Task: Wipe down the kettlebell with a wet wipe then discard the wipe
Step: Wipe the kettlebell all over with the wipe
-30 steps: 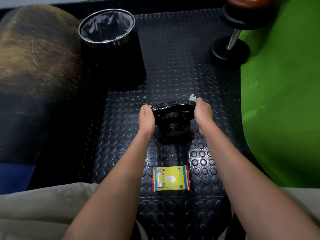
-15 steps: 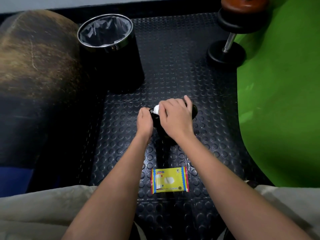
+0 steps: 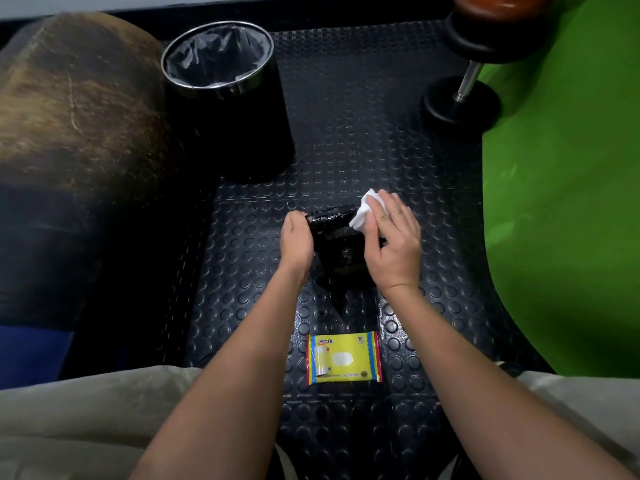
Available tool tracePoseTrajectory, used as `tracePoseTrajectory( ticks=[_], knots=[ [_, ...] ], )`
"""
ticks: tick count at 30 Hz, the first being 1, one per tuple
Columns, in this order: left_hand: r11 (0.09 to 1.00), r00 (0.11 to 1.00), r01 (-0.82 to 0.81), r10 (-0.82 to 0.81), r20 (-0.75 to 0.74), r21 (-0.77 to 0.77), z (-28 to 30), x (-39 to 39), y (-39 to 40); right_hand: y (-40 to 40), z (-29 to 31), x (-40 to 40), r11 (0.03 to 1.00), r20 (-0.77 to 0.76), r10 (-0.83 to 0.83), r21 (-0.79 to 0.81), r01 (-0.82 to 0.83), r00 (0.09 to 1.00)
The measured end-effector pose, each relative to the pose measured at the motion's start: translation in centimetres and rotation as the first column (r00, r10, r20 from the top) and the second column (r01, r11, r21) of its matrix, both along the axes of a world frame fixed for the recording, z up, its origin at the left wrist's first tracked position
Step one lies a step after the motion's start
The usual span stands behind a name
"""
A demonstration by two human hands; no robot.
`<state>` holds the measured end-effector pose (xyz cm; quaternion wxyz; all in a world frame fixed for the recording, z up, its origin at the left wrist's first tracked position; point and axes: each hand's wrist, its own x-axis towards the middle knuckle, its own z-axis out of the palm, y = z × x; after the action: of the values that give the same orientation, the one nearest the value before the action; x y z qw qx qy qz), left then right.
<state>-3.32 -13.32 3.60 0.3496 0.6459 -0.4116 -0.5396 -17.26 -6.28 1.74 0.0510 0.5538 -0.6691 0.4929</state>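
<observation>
The right hand (image 3: pixel 393 242) is closed on a crumpled white wet wipe (image 3: pixel 367 210), pinching it under the fingertips and pressing it against the right end of the kettlebell's handle (image 3: pixel 330 218). Holding the wipe bunched like this probably gives a firm pad for rubbing the curved bar instead of a loose sheet that would slide. The left hand (image 3: pixel 297 241) is wrapped around the left end of the same handle, fingers curled out of sight on the far side; it likely steadies the weight so it does not rock or turn under the rubbing.

The kettlebell (image 3: pixel 341 252) stands on the studded black rubber floor mat (image 3: pixel 346 133) between the two hands, its handle uppermost and its round body below and nearer, partly covered by the right palm. Its surface looks glossy, possibly wet from wiping, so the wiping step seems to be underway with the body perhaps left to finish.

Nearer than the kettlebell, a yellow wet-wipe packet (image 3: pixel 344 358) lies flat on the mat between the forearms. To the far left stands a black trash bin (image 3: pixel 227 98) with a liner, open at the top and well apart from the hands, a sensible place for the used wipe. A dumbbell (image 3: pixel 467 81) rests at the far right beside a green mat (image 3: pixel 571 185).
</observation>
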Motion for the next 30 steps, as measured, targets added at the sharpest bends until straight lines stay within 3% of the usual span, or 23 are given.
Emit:
tracePoseTrajectory(
  ticks=[7,10,15,18,20,24,30],
  knots=[
    [1.000,1.000,-0.007,0.007,-0.006,0.004,-0.1,0.1,-0.1,-0.5,0.7,0.4,0.990,0.290,-0.134,0.091,0.112,0.948],
    [1.000,1.000,-0.005,0.005,-0.003,0.009,0.1,0.0,0.0,-0.5,1.4,0.5,0.974,0.462,-0.209,0.178,0.140,0.862],
    [1.000,1.000,-0.012,0.012,-0.008,0.007,0.1,0.0,0.0,-1.0,2.5,-0.5,0.897,0.753,-0.417,0.432,0.095,0.508],
    [1.000,1.000,-0.013,0.013,-0.004,0.002,0.2,0.0,0.0,-1.0,1.2,-1.5,0.879,0.873,-0.435,0.465,-0.107,0.222],
    [1.000,1.000,-0.016,0.016,-0.001,0.011,0.3,-0.1,0.0,-1.1,0.9,-1.5,0.865,0.875,-0.457,0.479,-0.152,0.160],
    [0.999,1.000,-0.018,0.018,0.003,0.030,0.3,0.0,0.0,-1.3,2.4,-0.2,0.873,0.844,-0.469,0.487,-0.004,0.259],
    [0.999,1.000,-0.015,0.014,0.012,0.030,0.4,0.0,-0.1,-1.3,2.7,1.2,0.899,0.639,-0.404,0.410,0.154,0.655]
  ],
)
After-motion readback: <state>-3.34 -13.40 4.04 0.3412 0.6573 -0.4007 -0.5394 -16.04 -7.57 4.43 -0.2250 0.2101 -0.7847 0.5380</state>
